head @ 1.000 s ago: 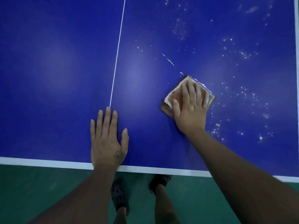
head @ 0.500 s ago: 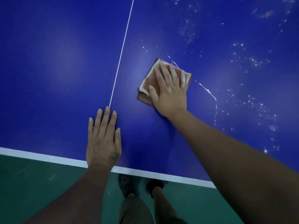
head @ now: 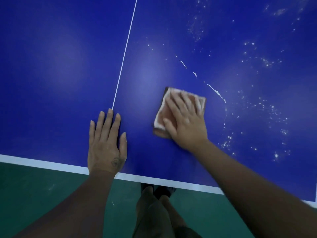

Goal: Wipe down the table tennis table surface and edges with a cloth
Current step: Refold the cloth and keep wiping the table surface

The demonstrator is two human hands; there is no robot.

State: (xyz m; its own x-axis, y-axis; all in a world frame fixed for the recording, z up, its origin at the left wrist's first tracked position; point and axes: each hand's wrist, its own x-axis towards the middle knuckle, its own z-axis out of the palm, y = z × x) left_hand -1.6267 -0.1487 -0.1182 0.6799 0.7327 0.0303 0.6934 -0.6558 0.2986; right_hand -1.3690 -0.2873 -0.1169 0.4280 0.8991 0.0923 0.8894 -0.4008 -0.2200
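Over the near end of the table (head: pixel 51 69) we lean, its blue top filling most of the view, with green floor (head: pixel 34 203) showing below the white edge stripe (head: pixel 42 163). Left of the centre line (head: pixel 125 48) we can make out no marks on the blue, nor in the patch between that line and the cloth. To the right it is another matter. A thin white streak (head: pixel 217 92) runs down from mid-table and curves past the cloth's far corner, and white specks (head: pixel 267 107) scatter beyond it toward the right side and the far end. We judge the job partly done: the right-hand part wants more passes, and we cannot tell whether the edges have been wiped at all.

Our left hand (head: pixel 106 145) lies flat on the top just inside the stripe, fingers straight and close together, thumb out, middle fingertip at the end of the centre line. It holds nothing and looks to be bracing us.

Our right hand (head: pixel 187 121) presses palm-down on the cloth (head: pixel 163 115), fingers straight and slightly spread across it, neither bunching nor pinching it. The cloth is a folded pinkish square with pale borders. It lies flat on the table right of the centre line, near the streak but apart from it.

We see no bucket, bottle or other container.
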